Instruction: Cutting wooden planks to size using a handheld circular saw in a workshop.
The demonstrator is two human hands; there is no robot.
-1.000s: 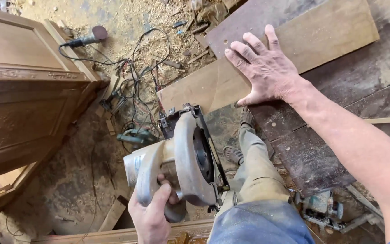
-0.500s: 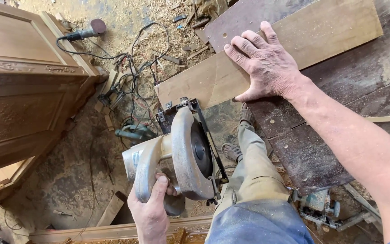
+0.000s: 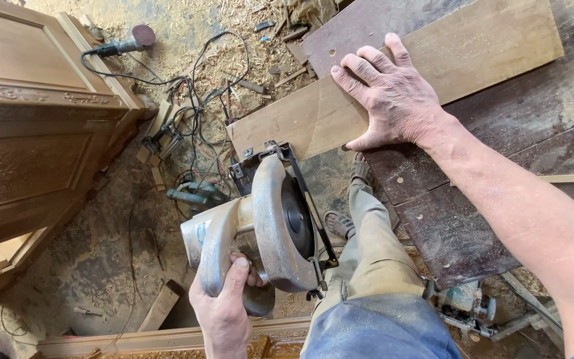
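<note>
My left hand [image 3: 224, 309] grips the handle of a grey metal circular saw [image 3: 267, 223], held upright with its base plate against the near end of a long wooden plank [image 3: 393, 80]. My right hand [image 3: 393, 96] lies flat, fingers spread, on top of that plank, pressing it onto a dark worn workbench [image 3: 473, 199]. The plank overhangs the bench edge toward the saw. My legs in khaki trousers and sandalled feet [image 3: 350, 199] show below the bench edge.
A carved brown wooden cabinet [image 3: 28, 126] fills the left. Tangled black cables [image 3: 194, 119], an angle grinder [image 3: 124, 43] and wood offcuts lie on the sawdust-covered floor. Another power tool [image 3: 463, 306] sits by the bench at lower right. A carved wooden rail [image 3: 167, 342] runs along the bottom.
The saw has moved forward until its base plate meets the plank's end. My right hand stays pressed on the plank.
</note>
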